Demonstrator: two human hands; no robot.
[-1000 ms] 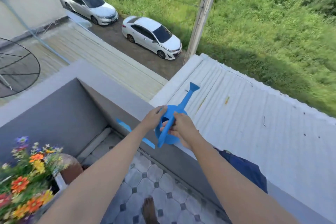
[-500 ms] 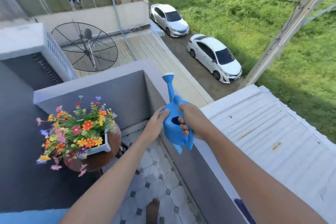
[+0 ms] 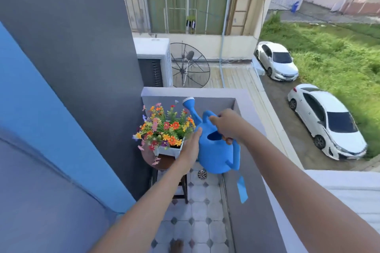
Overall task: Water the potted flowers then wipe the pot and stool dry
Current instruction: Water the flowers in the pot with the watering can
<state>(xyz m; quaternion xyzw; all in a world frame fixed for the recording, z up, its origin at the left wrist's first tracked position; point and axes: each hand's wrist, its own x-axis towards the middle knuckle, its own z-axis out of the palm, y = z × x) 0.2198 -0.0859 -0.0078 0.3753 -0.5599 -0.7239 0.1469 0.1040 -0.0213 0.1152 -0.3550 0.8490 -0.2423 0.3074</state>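
Over the balcony floor (image 3: 197,222), just beside the stool (image 3: 162,161) in the far left corner, the blue watering can (image 3: 216,154) is now held. A second ago it was held at the parapet wall (image 3: 246,201) with its spout turned outward over the roof. It has since been swung round, so that the spout rose (image 3: 188,101) is seen just behind the flowers (image 3: 164,129), raised rather than tipped down. The top handle is gripped by the right hand (image 3: 227,125), fingers curled round it. The can's side is steadied by the left hand (image 3: 191,148), fingers straight and together against the plastic. No water is seen falling. The white pot (image 3: 170,151) is stood on the stool's round seat. Watering is judged to be about to start, and wiping has not been reached.
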